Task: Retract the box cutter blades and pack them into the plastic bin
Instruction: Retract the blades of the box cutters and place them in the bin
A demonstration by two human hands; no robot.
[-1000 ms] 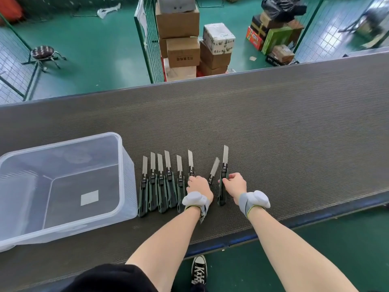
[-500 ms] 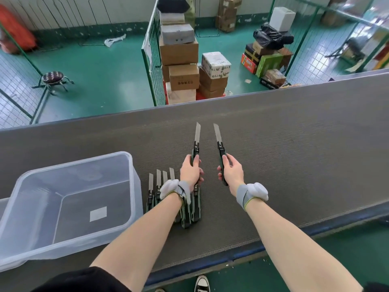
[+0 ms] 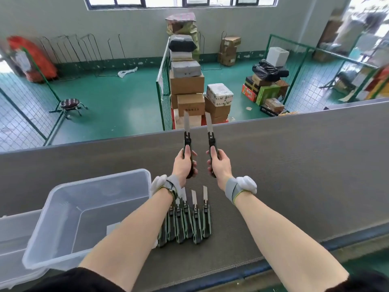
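Observation:
My left hand (image 3: 184, 165) grips a dark green box cutter (image 3: 187, 140) upright, its blade fully out and pointing away from me. My right hand (image 3: 219, 166) holds a second box cutter (image 3: 211, 138) the same way, blade also extended. Both are raised above the grey belt. Below my wrists a row of several more box cutters (image 3: 189, 220) lies on the belt with blades out, partly hidden by my left forearm. The clear plastic bin (image 3: 63, 207) stands at the left, with only a white label showing on its bottom.
The grey conveyor belt (image 3: 294, 165) runs across the view, with its near edge just below my arms. A second clear container (image 3: 12, 239) sits left of the bin. Beyond the belt are a green floor, wire fencing and stacked cardboard boxes (image 3: 187, 89).
Both hands picked one cutter each off the belt and raised them higher and farther from me. The camera tilted up, showing more of the room.

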